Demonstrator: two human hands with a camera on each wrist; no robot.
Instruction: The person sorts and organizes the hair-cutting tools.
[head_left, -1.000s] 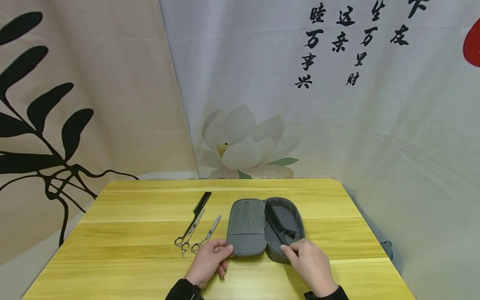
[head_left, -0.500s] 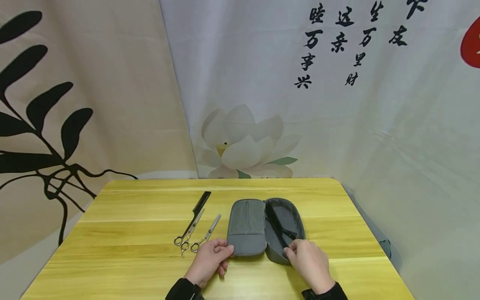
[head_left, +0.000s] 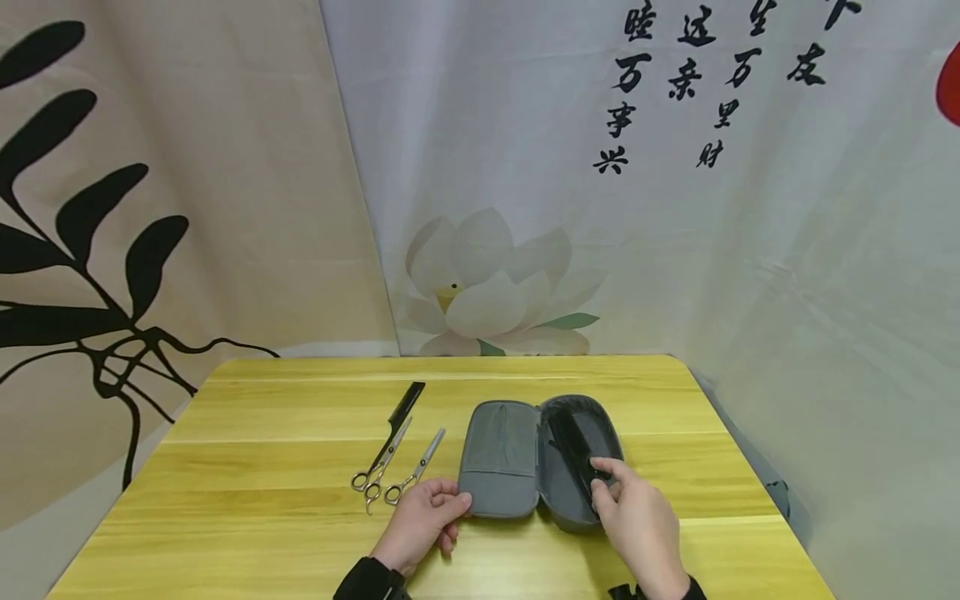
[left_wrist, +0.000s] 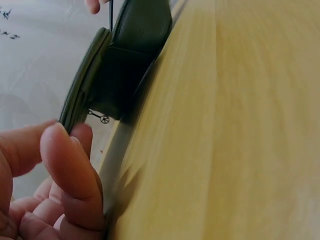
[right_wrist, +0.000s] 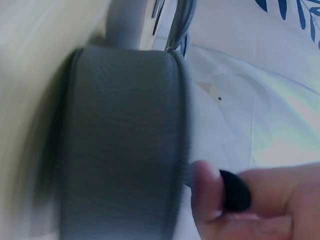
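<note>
A grey zip case (head_left: 498,497) lies spread open on the table, its flat pocketed half to the left and its deeper half (head_left: 572,521) to the right. My left hand (head_left: 422,521) pinches the left half's near edge between thumb and fingers, as the left wrist view also shows. A long black object (head_left: 572,446), its kind unclear, lies slanted in the deeper half. My right hand (head_left: 637,512) pinches its near end; in the right wrist view a dark rounded end (right_wrist: 235,191) shows between thumb and finger.
Left of the case lie a black tail comb (head_left: 405,404) and two pairs of scissors (head_left: 386,458) (head_left: 416,471), one beside the comb's tail. The wooden table (head_left: 262,500) ends at a printed cloth backdrop (head_left: 525,167).
My right hand has moved a little up and right and its fingers have shifted on the black object, which has turned and slid slightly right. The case has shifted slightly right. My left hand stays put.
</note>
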